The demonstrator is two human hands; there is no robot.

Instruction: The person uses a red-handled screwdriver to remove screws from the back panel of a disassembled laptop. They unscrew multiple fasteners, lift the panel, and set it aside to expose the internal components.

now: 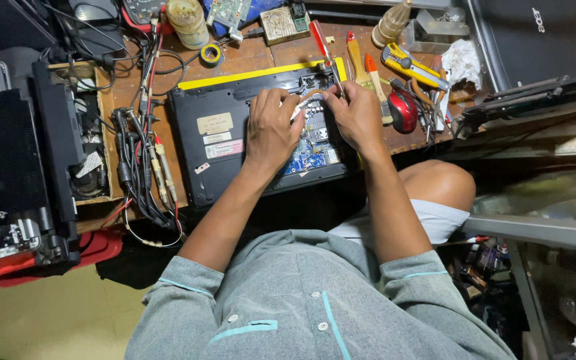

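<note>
Both hands are in the opened laptop (235, 133) on the counter (248, 60): left hand (271, 130) and right hand (358, 117) fingers pinched on a small copper part (311, 93). Tools and cables crowd the cluttered workshop counter.

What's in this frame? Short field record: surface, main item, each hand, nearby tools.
surface: cluttered wooden workbench
main item: black laptop lying bottom up, cover off, blue circuit board exposed
left hand: fingers on the open bay, touching a thin brown cable
right hand: pinching the same cable; whether it also holds a tool is unclear
nearby tools: red-handled screwdriver, yellow utility knife, red mouse, tape roll
left side: tangle of black cables
</note>
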